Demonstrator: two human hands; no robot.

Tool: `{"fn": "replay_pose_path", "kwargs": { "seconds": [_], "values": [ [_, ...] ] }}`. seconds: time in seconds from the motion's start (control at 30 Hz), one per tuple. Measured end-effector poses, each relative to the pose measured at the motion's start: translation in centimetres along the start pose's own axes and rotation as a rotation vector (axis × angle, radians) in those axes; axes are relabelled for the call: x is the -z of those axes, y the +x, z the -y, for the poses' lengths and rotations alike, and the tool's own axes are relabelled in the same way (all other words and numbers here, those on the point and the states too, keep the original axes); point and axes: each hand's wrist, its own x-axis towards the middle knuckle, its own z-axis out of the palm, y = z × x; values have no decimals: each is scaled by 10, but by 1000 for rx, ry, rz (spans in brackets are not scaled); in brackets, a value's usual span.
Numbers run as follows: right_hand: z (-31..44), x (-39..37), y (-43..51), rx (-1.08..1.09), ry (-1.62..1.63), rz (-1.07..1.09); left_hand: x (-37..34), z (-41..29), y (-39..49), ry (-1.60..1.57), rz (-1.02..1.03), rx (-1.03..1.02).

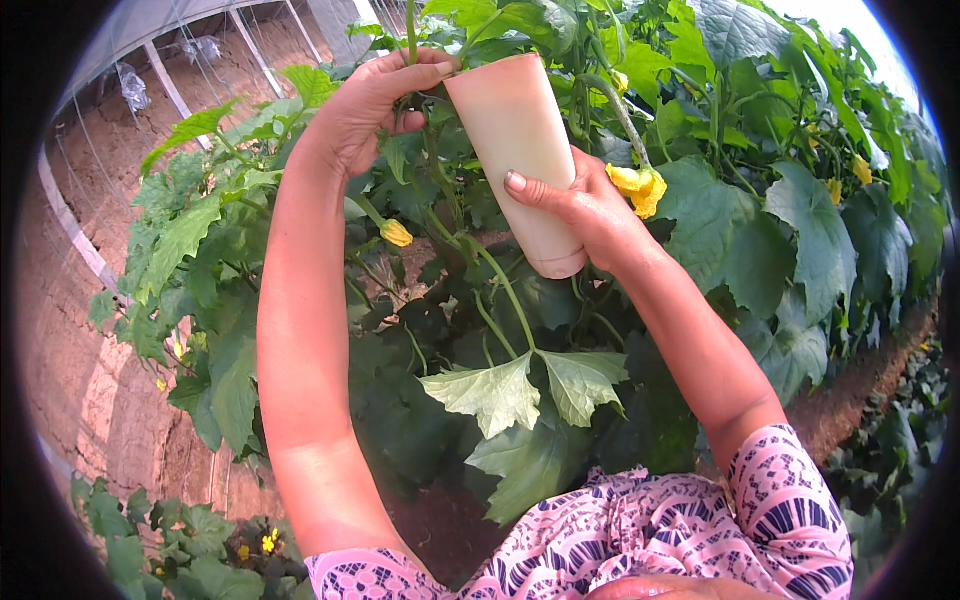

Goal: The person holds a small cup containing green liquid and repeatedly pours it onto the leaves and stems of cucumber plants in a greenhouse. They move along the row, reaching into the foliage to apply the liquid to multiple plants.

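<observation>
My right hand (589, 206) is closed around a tall, pale plastic cup (517, 150) holding whitish contents, its thumb across the front and its base tilted towards the lower right. Left of the cup's rim, my left hand (386, 101) has thumb and fingers bent around a green vine stem (412, 30); its fingertips are partly hidden by leaves and stem. Just right of my right hand hangs a wilted yellow flower (637, 189) at the end of a young gourd-like fruit (619, 109). A yellow bud (395, 232) hangs below my left hand.
Dense climbing vines with broad leaves (810, 225) stand in front and to the right. Two pale leaves (495, 394) droop between my forearms. An earthen wall (97, 300) with pale slats and strings curves along the left. Low plants with yellow flowers (268, 541) grow at lower left.
</observation>
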Motion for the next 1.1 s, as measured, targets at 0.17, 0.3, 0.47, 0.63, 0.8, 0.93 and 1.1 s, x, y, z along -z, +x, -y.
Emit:
{"fn": "replay_pose_path", "kwargs": {
  "seconds": [0.17, 0.3, 0.47, 0.63, 0.8, 0.93, 1.1],
  "values": [
    [-14, 8, -13, -54, 16, 13, 6, 26, 5, -174, -41, -63],
    [-31, 17, -28, -124, 14, 18, 7, 55, 10, -427, -170, -195],
    [-44, 22, -53, -166, 61, -65, -9, 67, -2, -319, -507, -157],
    [-40, 33, -72, -215, 139, 75, -7, 100, 3, 282, -743, -403],
    [-37, 46, -86, -231, 138, 117, -35, 85, 14, 729, -736, -263],
    [-39, 52, -103, -235, 126, 86, -32, 82, 26, 828, -769, -138],
    [-42, 74, -118, -292, 94, 123, -22, 91, 26, 683, -793, 0]
  ]
}}
